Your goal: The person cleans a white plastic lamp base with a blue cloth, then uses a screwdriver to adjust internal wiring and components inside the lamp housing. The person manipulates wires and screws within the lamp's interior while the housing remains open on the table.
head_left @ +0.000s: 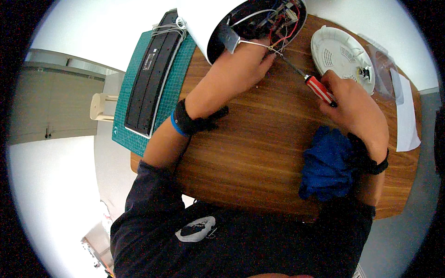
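A white rounded housing (199,18) lies on its side at the far edge of the table, its dark open end facing me. Inside show red, white and dark wires (289,32) and small circuit parts. My left hand (248,62) reaches to the lower rim of that opening, fingers curled and partly hidden among the wires; what they pinch is unclear. Beside it hangs a flat grey rectangular piece (229,38) with a white wire. My right hand (350,95) grips a screwdriver (320,90) by its red and white handle. The shaft points up-left, its tip near the wires by my left fingers.
A round white plastic cover (340,53) lies at the far right, near clear plastic packaging (382,69) and white paper (405,111). A crumpled blue cloth (327,164) lies by my right wrist. At left, a black keyboard-like panel (150,78) with coiled cable rests on a green cutting mat (123,125).
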Demonstrator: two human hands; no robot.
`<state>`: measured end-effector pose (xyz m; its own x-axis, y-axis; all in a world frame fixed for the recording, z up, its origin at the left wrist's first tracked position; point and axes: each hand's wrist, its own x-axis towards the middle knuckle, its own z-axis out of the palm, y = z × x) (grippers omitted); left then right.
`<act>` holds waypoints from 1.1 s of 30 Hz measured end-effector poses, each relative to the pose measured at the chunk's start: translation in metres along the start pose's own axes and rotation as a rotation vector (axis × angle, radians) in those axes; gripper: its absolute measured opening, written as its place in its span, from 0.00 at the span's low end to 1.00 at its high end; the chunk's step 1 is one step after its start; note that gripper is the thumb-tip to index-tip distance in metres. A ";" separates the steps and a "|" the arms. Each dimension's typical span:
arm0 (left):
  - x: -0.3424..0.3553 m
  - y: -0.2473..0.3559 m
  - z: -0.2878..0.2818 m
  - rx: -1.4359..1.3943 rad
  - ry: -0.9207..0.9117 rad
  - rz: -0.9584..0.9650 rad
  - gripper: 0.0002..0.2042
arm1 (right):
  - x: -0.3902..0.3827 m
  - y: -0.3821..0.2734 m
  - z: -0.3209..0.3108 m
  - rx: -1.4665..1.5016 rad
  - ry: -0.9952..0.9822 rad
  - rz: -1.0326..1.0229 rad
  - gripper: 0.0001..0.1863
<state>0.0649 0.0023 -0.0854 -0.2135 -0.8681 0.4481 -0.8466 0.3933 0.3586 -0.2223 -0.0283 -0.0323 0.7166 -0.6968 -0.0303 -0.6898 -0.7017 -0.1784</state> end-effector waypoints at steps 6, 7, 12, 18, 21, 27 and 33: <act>-0.002 0.009 -0.003 0.069 0.150 0.020 0.14 | -0.004 0.000 -0.003 -0.012 -0.010 -0.025 0.21; -0.002 0.013 -0.005 0.071 0.145 -0.020 0.14 | -0.004 0.000 -0.004 -0.010 -0.018 -0.019 0.22; 0.002 0.010 -0.004 -0.074 -0.154 -0.180 0.18 | -0.007 0.004 -0.003 -0.016 -0.046 -0.010 0.24; 0.003 -0.014 0.023 -0.361 -0.205 -0.164 0.19 | -0.012 -0.002 -0.010 -0.050 -0.021 -0.003 0.26; 0.007 -0.011 0.027 -0.481 -0.250 -0.250 0.19 | -0.015 0.003 -0.009 -0.053 -0.004 -0.032 0.27; 0.012 -0.007 0.021 -0.522 -0.312 -0.214 0.17 | -0.009 0.001 -0.014 0.009 -0.080 -0.042 0.24; 0.013 -0.009 0.025 -0.583 -0.297 -0.179 0.15 | -0.007 0.001 -0.008 0.003 -0.088 -0.062 0.23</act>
<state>0.0575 -0.0206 -0.1035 -0.2903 -0.9486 0.1263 -0.4975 0.2623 0.8269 -0.2294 -0.0253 -0.0240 0.7640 -0.6365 -0.1055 -0.6440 -0.7423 -0.1852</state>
